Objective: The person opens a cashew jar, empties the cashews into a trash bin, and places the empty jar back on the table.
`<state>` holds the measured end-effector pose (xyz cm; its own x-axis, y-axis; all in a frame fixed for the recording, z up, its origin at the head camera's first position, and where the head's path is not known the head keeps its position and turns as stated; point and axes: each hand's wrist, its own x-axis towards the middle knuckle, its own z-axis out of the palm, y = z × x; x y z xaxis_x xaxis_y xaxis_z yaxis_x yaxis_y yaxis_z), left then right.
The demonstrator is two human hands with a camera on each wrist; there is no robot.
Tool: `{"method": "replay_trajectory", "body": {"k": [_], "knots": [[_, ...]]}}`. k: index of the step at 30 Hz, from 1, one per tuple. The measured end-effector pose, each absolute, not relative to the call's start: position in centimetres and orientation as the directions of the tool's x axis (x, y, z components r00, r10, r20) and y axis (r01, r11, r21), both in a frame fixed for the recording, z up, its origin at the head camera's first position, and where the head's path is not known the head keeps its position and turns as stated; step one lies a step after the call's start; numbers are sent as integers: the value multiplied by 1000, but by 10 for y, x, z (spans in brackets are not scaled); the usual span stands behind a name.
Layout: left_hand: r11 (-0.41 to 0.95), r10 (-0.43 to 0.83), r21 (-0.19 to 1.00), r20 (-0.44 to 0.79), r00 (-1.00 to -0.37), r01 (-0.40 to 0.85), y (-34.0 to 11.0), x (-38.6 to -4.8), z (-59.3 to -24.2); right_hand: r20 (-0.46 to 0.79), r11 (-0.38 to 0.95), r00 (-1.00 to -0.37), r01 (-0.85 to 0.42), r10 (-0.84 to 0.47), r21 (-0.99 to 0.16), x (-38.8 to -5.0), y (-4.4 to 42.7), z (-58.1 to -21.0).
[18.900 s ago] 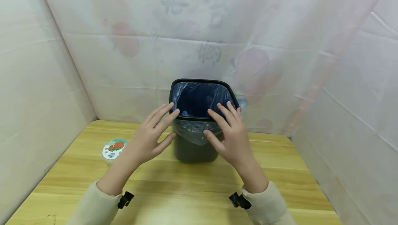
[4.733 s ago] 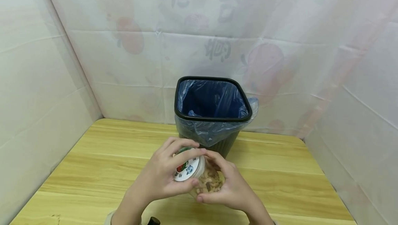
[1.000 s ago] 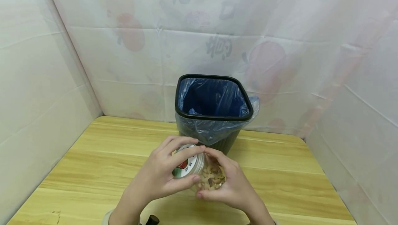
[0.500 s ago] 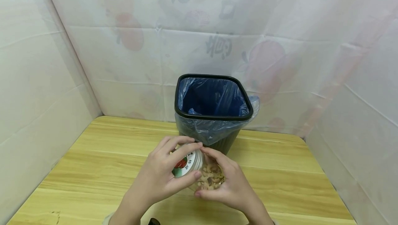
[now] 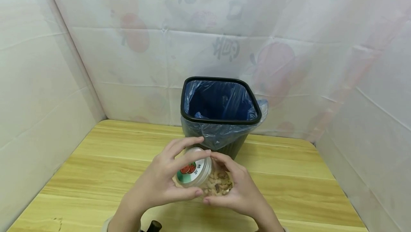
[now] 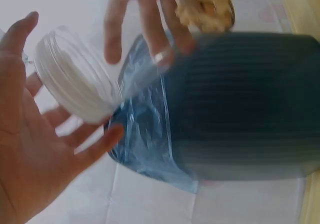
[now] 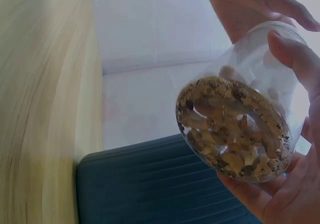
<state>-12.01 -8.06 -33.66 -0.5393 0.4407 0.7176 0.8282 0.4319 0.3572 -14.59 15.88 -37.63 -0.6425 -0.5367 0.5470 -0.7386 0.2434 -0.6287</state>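
A clear plastic jar (image 5: 219, 182), partly filled with light brown pieces that look like nuts or dried snacks, is held tilted above the table. My right hand (image 5: 239, 185) grips its body, thumb on the near side. On the jar's top sits the lid (image 5: 186, 178), with a white and green label picturing red fruit. My left hand (image 5: 157, 178) spreads round the lid, its thumb apart from it; the left wrist view shows these loose fingers beside the lid (image 6: 75, 84). Seen from the right wrist, the jar's bottom (image 7: 232, 134) holds the pieces.
Behind the hands stands a dark bin (image 5: 236, 148) with a black rim and a bluish plastic bag folded over it. The wooden table (image 5: 106, 160) is bounded by pale cloth walls (image 5: 154, 57). A black strap piece (image 5: 155, 226) shows at my left wrist.
Since half a second ago my left fingers and thumb have spread away from the lid. Earlier the jar stood on the table at left; now it is up in my hands. Its label has turned.
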Motion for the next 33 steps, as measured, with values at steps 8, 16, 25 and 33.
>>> {"method": "replay_trajectory", "body": {"k": [8,16,25,33], "knots": [[311,516,372,707,-484,874,-87,-123,-337,525,209,-632,-729,-569,-651,-146,161,-376],[340,499,378,704,-506,861,-86,-122,-338,525,202,-628,-730,-574,-653,-146,160,-376],[473,432,378,687,-584,796,-82,-121,-339,542,242,-636,-742,-550,-625,-145,158,-376],[543,381,374,688,-617,752,-82,-120,-340,518,329,-671,-726,-531,-604,-145,158,-376]]}}
